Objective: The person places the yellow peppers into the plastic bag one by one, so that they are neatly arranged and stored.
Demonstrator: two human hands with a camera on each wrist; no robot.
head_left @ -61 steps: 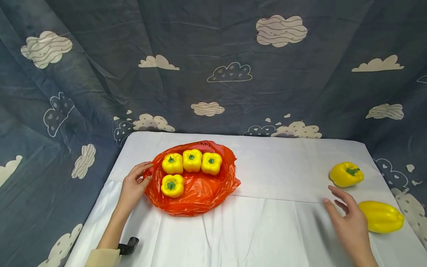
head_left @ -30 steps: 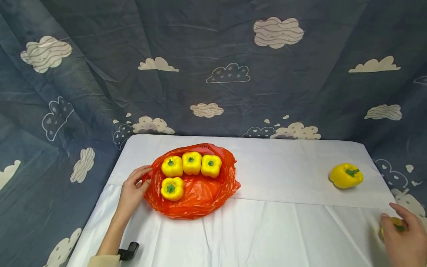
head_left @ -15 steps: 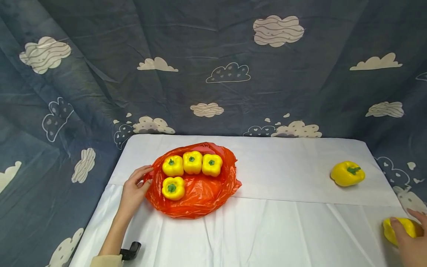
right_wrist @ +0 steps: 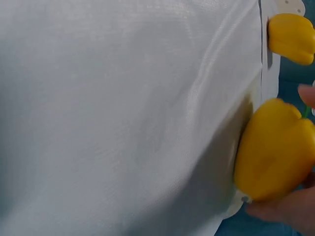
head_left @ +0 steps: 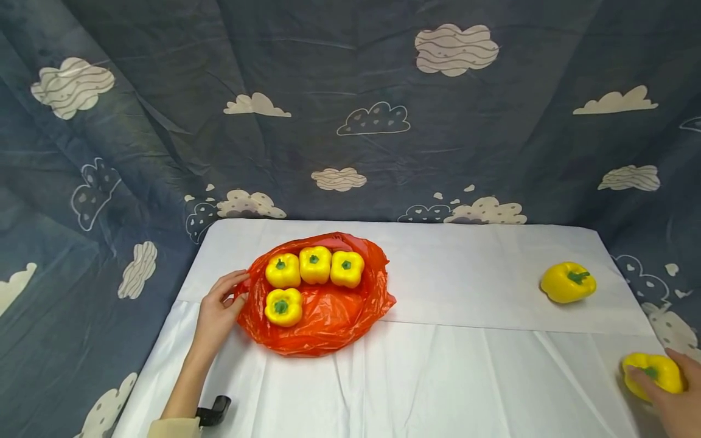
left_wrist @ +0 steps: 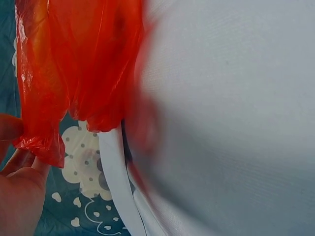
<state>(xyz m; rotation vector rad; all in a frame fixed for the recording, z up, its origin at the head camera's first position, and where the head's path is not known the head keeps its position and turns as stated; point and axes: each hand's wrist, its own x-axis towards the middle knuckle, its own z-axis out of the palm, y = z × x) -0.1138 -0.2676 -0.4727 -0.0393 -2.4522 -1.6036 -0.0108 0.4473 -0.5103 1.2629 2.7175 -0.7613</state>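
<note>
At right of the bench [head_left: 465, 377], the right hand [head_left: 680, 398] now grips one pepper [head_left: 666, 371], leaving one loose pepper [head_left: 560, 283]; the left hand [head_left: 215, 313] pinches the red bag [head_left: 314, 342].

A white cloth-covered table [head_left: 438, 383] bears a red plastic bag [head_left: 328, 310] and, well apart, a yellow pepper [head_left: 564, 283]
</note>
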